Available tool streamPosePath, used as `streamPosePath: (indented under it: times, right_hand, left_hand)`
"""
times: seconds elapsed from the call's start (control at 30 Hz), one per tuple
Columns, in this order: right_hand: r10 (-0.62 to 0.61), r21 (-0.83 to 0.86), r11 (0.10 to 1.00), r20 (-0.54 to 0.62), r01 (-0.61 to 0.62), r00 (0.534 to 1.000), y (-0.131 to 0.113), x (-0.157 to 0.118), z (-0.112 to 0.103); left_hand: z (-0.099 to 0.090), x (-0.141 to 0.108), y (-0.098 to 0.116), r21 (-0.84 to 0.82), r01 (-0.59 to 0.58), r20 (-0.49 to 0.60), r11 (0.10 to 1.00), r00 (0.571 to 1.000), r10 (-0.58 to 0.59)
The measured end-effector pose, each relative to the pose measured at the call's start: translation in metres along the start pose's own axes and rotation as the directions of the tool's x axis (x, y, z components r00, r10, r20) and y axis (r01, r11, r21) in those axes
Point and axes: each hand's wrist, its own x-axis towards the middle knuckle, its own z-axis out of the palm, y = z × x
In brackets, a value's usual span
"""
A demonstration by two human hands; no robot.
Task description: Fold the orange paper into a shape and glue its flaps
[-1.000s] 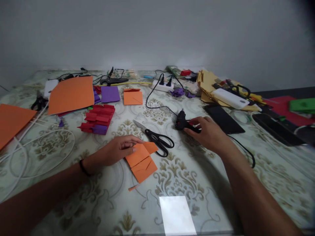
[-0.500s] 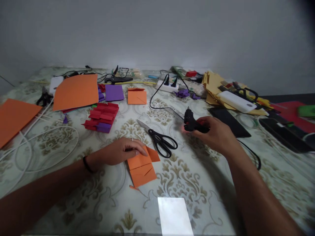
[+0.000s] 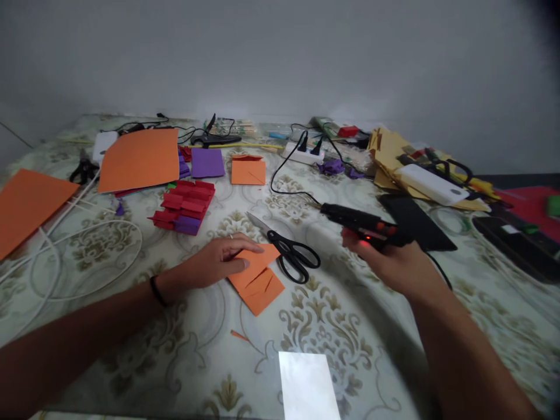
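My left hand (image 3: 219, 259) is on a folded, slit piece of orange paper (image 3: 257, 291), fingers and thumb closed on its upper left part. Raised above the table to the right, my right hand (image 3: 394, 265) grips a black hot glue gun (image 3: 356, 219). Its nozzle points left, and a small red light glows near the handle. Black-handled scissors (image 3: 295, 254) lie between the hands, touching or nearly touching the paper's right corner. A thin orange scrap (image 3: 238, 335) rests below the paper.
Behind are a red and purple folded paper piece (image 3: 186, 207), a purple square (image 3: 207, 163), an orange folded piece (image 3: 248, 170) and a white power strip (image 3: 305, 153). A black phone-like slab (image 3: 417, 221) lies right. White cable (image 3: 137, 251) loops at left. A bright white rectangle (image 3: 308, 385) lies in front.
The glue gun has turned from nozzle-away to nozzle-left, with my right hand shifting right. The orange paper has rotated under my left hand, its corner now by the scissors. The view has shifted slightly.
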Motion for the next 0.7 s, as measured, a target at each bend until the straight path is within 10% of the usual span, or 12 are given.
streamPosePath:
  times: [0.27,0.7]
  right_hand:
    - [-0.179,0.152,0.979,0.331,0.135,0.927,-0.041,-0.013,0.012]
    - [-0.188,0.23,0.968,0.393,0.101,0.9,-0.047,-0.018,0.024]
  left_hand:
    - [0.006,0.001,-0.009,-0.085,0.078,-0.13,0.993,0.988,-0.089]
    - [0.002,0.001,-0.001,-0.146,0.116,-0.11,0.982,0.985,-0.133]
